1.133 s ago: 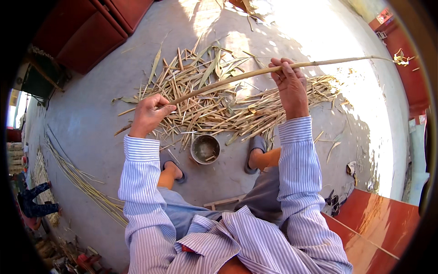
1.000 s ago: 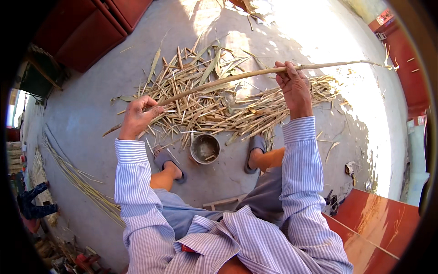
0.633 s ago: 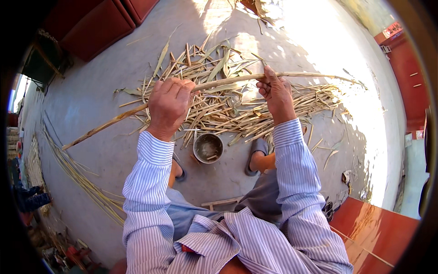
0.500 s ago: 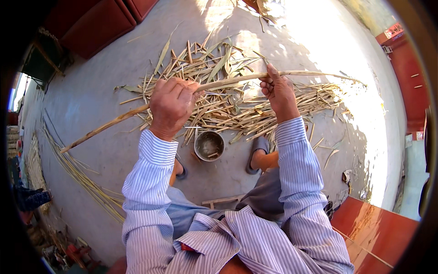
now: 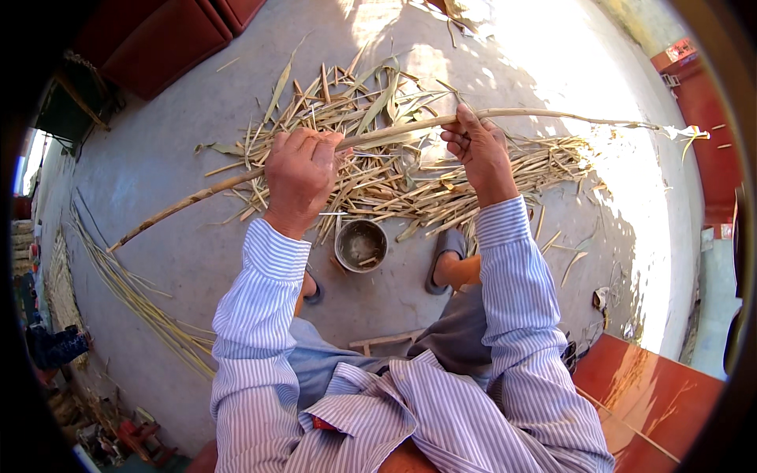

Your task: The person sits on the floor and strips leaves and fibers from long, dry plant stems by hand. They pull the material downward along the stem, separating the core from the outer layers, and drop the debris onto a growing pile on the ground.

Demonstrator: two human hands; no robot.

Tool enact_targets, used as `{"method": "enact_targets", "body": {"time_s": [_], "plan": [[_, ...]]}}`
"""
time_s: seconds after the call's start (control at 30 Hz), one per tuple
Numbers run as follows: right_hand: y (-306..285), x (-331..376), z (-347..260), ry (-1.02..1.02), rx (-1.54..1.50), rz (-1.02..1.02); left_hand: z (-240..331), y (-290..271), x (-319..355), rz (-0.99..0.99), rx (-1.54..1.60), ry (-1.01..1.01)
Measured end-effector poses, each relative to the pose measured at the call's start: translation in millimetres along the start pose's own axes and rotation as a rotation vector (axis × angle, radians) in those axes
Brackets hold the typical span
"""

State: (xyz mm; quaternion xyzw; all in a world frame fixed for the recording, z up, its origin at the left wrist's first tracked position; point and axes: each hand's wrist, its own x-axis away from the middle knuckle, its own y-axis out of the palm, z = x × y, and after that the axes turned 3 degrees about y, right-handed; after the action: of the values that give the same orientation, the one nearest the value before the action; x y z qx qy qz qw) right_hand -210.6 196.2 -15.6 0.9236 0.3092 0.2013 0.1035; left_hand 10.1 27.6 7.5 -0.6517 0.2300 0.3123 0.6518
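While the long cane stalk (image 5: pixel 394 130) spans the view above a litter of stripped leaves (image 5: pixel 410 177), the left hand (image 5: pixel 300 177) grips it in a closed fist; the right hand (image 5: pixel 477 150) pinches it with curled fingers. Small metal bowl (image 5: pixel 361 245) sits between the feet.

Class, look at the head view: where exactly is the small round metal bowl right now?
The metal bowl sits on the concrete ground at centre, between the person's two feet, just below the pile of dry stalks.
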Motion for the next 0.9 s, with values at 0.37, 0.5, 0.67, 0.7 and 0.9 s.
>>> {"method": "enact_targets", "body": {"time_s": [0.37, 0.5, 0.67, 0.7, 0.9], "plan": [[-14.6, -4.7, -2.3, -0.064, 0.053, 0.069, -37.4, -21.7, -7.0, -0.007, 0.387, -0.648], [-9.0, -8.4, -1.3, -0.104, 0.021, 0.059, -37.3, -22.2, -0.5, -0.168, -0.109, -0.346], [-8.3, -10.3, -2.7, -0.183, -0.031, 0.014, -26.6, -19.3, -6.6, -0.316, 0.366, -0.271], [-7.4, -11.1, -2.6, -0.195, -0.038, -0.012, -24.3, -15.5, -4.5, -0.346, 0.383, -0.252], [-3.9, -4.5, -10.6, -0.287, -0.073, -0.158, -34.6, 3.2, 5.4, -0.244, 0.931, -0.922]]}}
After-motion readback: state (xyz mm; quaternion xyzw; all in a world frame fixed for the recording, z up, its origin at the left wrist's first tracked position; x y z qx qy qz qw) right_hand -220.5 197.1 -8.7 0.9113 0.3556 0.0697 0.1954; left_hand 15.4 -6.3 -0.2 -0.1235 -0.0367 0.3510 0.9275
